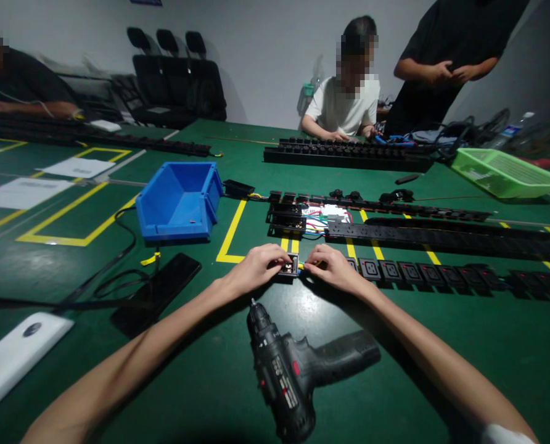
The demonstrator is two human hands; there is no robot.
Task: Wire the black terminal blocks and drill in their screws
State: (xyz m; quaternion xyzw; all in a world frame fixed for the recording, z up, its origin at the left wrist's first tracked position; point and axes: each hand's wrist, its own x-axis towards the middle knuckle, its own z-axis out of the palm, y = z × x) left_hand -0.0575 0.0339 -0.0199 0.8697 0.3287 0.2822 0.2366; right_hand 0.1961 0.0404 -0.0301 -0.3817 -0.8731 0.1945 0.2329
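Note:
My left hand [262, 266] holds a small open-topped black housing [295, 266] with metal parts inside, thumb and fingers closed on its left end. From the housing's right side come yellow, green and blue wires [301, 267]. My right hand [334, 269] pinches these wires just beside the housing; its fingertips are partly hidden. Beyond the right hand, a row of black power sockets [391, 271] runs to the right. A black cordless drill [279, 376] lies on the table between my forearms, its tip toward my left hand.
A blue bin [177, 231] stands to the left, near a dark phone [164, 290] and cables. Further back lie several black power strips [395, 237]. A green basket [501, 179] is at the right. A white device [20, 357] lies front left. Other people are around the table.

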